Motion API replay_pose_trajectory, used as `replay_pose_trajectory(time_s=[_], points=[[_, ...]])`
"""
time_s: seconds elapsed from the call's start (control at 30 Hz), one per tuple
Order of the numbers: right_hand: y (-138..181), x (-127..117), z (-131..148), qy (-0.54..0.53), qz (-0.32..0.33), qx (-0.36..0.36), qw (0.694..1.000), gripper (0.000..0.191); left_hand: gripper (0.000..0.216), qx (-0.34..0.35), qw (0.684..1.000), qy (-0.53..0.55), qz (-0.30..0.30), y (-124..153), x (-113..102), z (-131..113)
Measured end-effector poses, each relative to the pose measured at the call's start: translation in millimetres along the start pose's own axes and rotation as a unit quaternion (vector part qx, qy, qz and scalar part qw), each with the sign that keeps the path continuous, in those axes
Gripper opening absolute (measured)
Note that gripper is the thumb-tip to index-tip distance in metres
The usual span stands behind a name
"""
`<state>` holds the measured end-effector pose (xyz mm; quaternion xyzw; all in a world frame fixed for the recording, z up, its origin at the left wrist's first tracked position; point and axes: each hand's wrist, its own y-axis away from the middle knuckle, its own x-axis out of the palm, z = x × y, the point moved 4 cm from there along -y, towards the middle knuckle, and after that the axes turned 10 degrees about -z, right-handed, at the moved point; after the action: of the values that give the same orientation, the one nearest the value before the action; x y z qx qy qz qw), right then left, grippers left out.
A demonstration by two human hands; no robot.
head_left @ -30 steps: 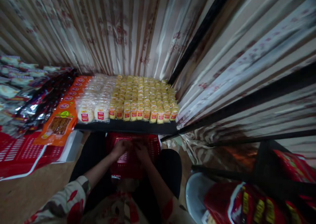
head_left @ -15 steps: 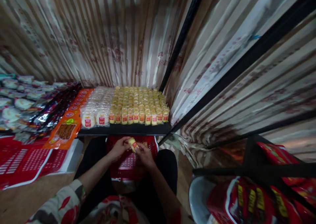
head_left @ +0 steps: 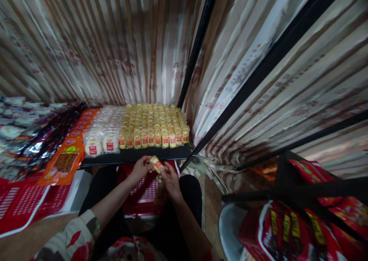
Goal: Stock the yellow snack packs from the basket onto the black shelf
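A small yellow snack packet [head_left: 156, 163] with a red label is held between my two hands, above a red basket [head_left: 145, 190] between my knees. My left hand [head_left: 142, 167] pinches its upper left end, and my right hand [head_left: 171, 179] grips its lower right side. Something yellowish shows just under my right fingers; I cannot tell whether it belongs to the same packet. Beyond my hands, similar yellow packets [head_left: 153, 128] stand in tight rows on a black shelf [head_left: 138, 155]. White round snacks in clear wrappers [head_left: 102, 132] are lined up on their left.
Left on the shelf lie an orange snack bag [head_left: 67, 153], dark shiny packets [head_left: 54, 138] and white packets [head_left: 13, 132]. Another red basket [head_left: 21, 203] sits below them. Black metal bars [head_left: 230, 123] cross before a striped curtain [head_left: 129, 42]. Red bags [head_left: 290, 230] fill the lower right.
The view has shifted a little to the right, so the shelf appears further left. Both hands still hold the packet, whose red label now faces the camera more.
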<state>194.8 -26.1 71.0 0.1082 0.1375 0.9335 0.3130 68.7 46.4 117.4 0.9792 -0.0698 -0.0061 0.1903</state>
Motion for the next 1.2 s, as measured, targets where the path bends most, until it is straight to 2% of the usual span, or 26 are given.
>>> replay_pose_trajectory(time_s=[0.13,0.3,0.37,0.43,0.5,0.57,0.67,0.73,0.83,0.9,0.97,1.07,1.2], points=[[1.2,-8.7,11.9,-0.025,-0.016,0.025,0.999,0.057,0.024,-0.069,0.995,0.064,-0.025,1.5,2.6,-2.9],[3.2,-9.0,18.7,-0.078,0.003,0.05,0.996,0.055,0.019,-0.114,0.981,0.149,-0.039,7.0,6.6,1.4],[3.0,-7.3,18.9,-0.085,0.004,0.046,0.995,0.055,0.018,-0.127,0.977,0.172,-0.027,10.6,9.8,6.4],[1.9,-6.3,19.7,-0.089,0.003,0.034,0.995,0.053,0.017,-0.134,0.981,0.143,0.001,13.8,12.8,12.1],[-0.6,-7.3,23.0,-0.081,0.008,0.009,0.997,0.051,0.015,-0.103,0.994,0.037,0.018,14.7,12.4,14.8],[-4.6,-11.1,29.4,-0.036,0.016,-0.038,0.999,0.048,0.017,-0.011,0.993,-0.12,-0.003,12.5,7.8,9.8],[-11.0,-19.9,44.7,0.093,0.016,-0.132,0.987,0.04,0.031,0.164,0.94,-0.298,-0.033,9.2,5.2,-8.4],[-13.2,-23.3,57.7,0.167,0.025,-0.194,0.966,0.036,0.041,0.223,0.916,-0.333,-0.002,7.5,10.5,-16.3],[-11.5,-20.3,76.6,0.233,0.078,-0.284,0.927,0.032,0.045,0.245,0.909,-0.327,0.083,5.7,26.0,-18.5],[-10.1,-17.9,84.6,0.259,0.092,-0.326,0.904,0.033,0.04,0.247,0.912,-0.311,0.107,4.4,36.7,-17.9],[-11.1,-19.3,87.3,0.26,0.059,-0.338,0.903,0.037,0.034,0.238,0.924,-0.286,0.084,1.1,44.9,-18.8],[-14.1,-25.4,83.1,0.251,-0.03,-0.341,0.905,0.039,0.027,0.209,0.948,-0.239,0.037,-7.6,58.0,-24.0],[-17.3,-29.6,72.9,0.267,-0.104,-0.369,0.884,0.037,0.016,0.206,0.952,-0.225,0.018,-23.5,84.5,-35.9]])
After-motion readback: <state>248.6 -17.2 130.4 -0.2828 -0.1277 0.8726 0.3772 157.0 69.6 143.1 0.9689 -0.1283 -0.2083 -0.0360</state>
